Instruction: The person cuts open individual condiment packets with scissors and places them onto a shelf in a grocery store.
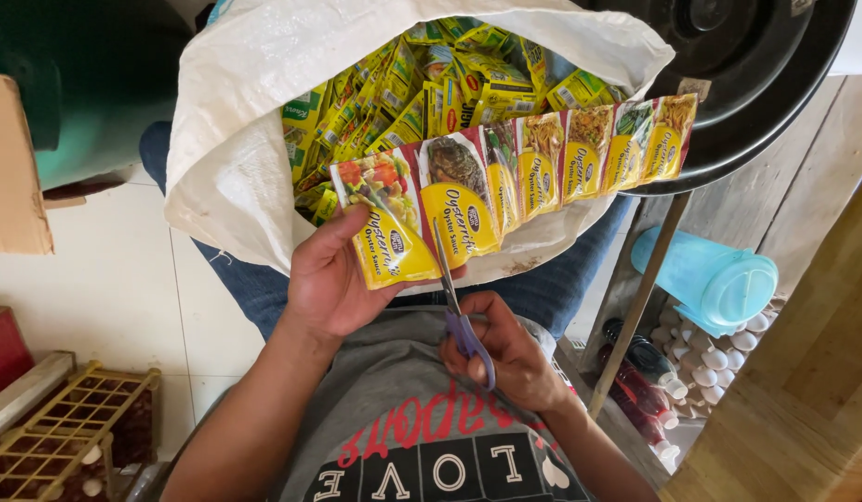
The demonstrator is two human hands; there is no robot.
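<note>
Sachet strip [543, 153] hangs across the open white sack [236, 139], left hand [333, 279] pinching its near-left end, right hand [505, 358] gripping scissors [454, 297]. Blades drifting off the seam could slice a packet open, messy.

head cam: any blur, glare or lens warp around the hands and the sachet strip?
Head view: left hand, right hand, scissors and sachet strip are sharp, in even soft daylight; faint sheen on the sachets, no blown glare; wide-angle bending at the edges; dark bin underexposed.
</note>
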